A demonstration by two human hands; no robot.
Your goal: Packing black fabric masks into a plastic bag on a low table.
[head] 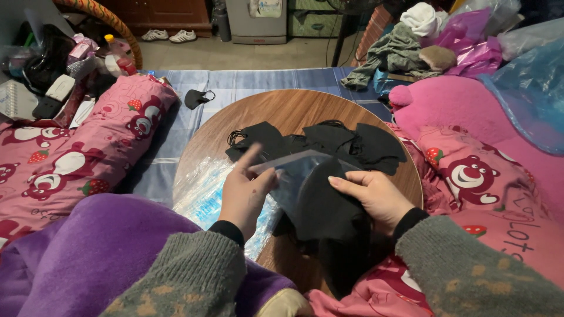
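L hand (244,194) pinches the mouth edge of a clear plastic bag (294,170), forefinger up, grip pressed on the film to keep it open. R hand (376,196) grips a black face mask (320,205) partly inside the bag, above round wooden tabletop (282,111). More masks (329,141) piled behind.

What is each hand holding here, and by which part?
The left hand pinches the top edge of a clear plastic bag. The right hand grips a black face mask by its right side, at the bag's mouth.
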